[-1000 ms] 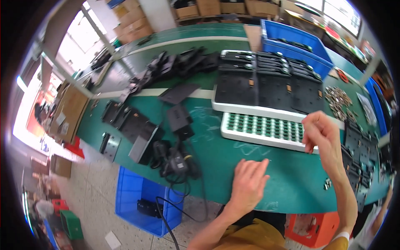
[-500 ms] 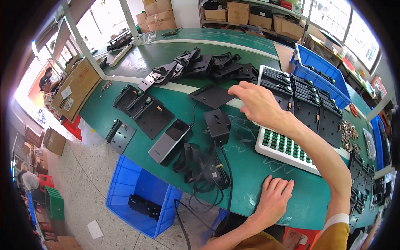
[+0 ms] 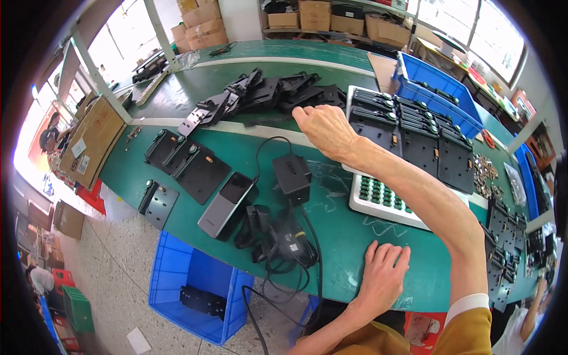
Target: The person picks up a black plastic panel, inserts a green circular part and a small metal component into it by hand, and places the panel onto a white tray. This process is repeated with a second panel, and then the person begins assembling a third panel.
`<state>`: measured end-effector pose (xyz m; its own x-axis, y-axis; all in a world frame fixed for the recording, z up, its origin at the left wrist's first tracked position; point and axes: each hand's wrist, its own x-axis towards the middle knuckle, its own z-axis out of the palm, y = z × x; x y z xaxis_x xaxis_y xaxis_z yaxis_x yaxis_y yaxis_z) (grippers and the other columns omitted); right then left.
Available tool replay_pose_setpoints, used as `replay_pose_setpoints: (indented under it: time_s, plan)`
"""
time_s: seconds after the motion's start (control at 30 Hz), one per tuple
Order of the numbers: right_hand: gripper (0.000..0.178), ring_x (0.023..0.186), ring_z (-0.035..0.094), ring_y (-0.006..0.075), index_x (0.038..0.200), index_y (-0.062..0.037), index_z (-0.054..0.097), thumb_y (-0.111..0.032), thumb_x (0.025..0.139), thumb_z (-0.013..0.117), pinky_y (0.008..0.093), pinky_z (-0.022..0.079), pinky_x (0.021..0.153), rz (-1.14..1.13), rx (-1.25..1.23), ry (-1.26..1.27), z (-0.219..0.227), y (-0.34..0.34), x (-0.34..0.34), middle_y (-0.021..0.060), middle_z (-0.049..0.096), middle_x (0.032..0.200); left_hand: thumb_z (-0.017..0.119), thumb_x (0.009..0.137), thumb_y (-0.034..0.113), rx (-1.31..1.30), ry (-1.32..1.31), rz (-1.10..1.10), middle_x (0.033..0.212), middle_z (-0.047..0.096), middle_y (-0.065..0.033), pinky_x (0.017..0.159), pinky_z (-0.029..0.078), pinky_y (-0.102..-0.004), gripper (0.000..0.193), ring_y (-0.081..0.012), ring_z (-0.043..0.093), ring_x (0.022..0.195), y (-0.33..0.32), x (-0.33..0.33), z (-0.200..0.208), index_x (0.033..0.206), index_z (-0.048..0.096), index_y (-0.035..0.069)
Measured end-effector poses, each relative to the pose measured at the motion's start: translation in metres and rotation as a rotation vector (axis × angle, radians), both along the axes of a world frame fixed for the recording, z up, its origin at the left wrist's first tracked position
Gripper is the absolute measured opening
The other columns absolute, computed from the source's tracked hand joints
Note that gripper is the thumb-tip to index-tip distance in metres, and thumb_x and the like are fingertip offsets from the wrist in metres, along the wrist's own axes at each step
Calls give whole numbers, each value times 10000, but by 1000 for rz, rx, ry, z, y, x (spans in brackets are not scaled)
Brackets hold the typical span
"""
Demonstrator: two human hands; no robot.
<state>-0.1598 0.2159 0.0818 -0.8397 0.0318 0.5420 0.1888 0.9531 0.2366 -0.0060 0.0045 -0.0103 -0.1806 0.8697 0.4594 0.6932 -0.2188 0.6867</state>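
My right hand [image 3: 326, 129] is stretched over the far middle of the table, its fingers closed on the edge of a black flat plate [image 3: 269, 122]. The plate is seen nearly edge-on and blurred, just short of the heap of black brackets [image 3: 263, 93]. My left hand [image 3: 384, 273] rests on the green tabletop near the front edge, fingers extended and holding nothing. Under my right forearm lies a white foam tray [image 3: 381, 214] with rows of small green parts; black plates with rails [image 3: 414, 127] are laid out beyond it.
A grey-and-black box-shaped device [image 3: 225, 207], a black adapter [image 3: 291, 177] and coiled cables [image 3: 290, 242] occupy the table's middle. Several black plates [image 3: 201, 174] lie at left. One blue bin [image 3: 168, 272] is below the front edge; another blue bin [image 3: 438, 106] stands at back right.
My right hand has lifted slightly, and the black plate has turned from showing its broad face to nearly edge-on. The whole view has shifted a little. My left hand stays on the table.
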Motion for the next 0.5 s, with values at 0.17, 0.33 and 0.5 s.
replay_pose_setpoints:
  time_s: [0.17,0.33,0.5]
  plan:
    - [144,656,641,401,838,10,563,-116,902,588,487,489,558,-113,-457,199,60,-48,80,209,616,666,687,827,95,31,-5,13,1090,612,-110,1053,363,-532,374,-297,553,1084,-3,-5,2,1186,624,11]
    - [240,608,603,121,898,29,661,-197,943,593,295,532,601,-147,-1372,318,79,-86,222,46,604,687,680,803,41,69,9,29,1017,615,-142,1003,416,-496,340,-318,576,1032,-2,-13,5,1133,623,-17]
    - [230,732,646,98,969,25,676,-201,952,635,269,574,662,-375,-1928,411,41,-139,354,28,658,851,571,851,-63,9,-218,185,1079,651,-170,890,502,-424,299,-341,623,998,-3,-11,10,1139,639,-24]
